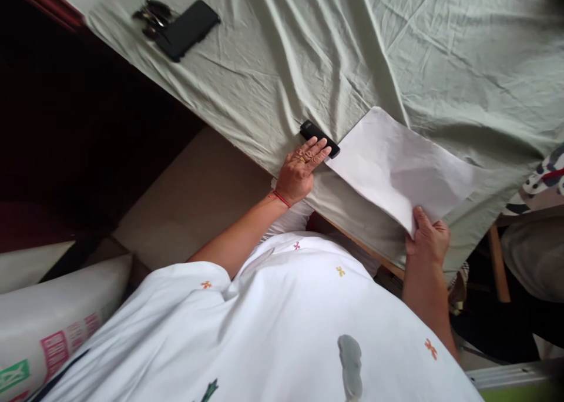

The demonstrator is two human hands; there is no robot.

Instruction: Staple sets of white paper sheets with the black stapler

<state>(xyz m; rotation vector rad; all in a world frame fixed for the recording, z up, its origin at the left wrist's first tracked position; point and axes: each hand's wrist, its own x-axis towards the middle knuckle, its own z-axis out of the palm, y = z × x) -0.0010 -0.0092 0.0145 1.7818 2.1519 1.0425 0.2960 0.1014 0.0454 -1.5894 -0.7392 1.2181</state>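
Note:
Fingers of my left hand (299, 170) lie across the near end of a small black stapler (315, 133) on the cloth; the thumb is hidden. The left corner of a white sheet of paper (388, 155) meets the stapler's end, and I cannot tell whether it sits inside the jaws. My right hand (427, 237) pinches the paper's near right edge, thumb on top and fingers underneath. The sheet bends slightly upward near that hand. Whether it is one sheet or several does not show.
A creased pale green cloth (440, 49) covers the table. At its far left lie a black phone-like case (189, 29) and a bunch of keys (153, 17). A white printed sack (66, 314) stands low on the left. A wooden leg (499, 264) shows at right.

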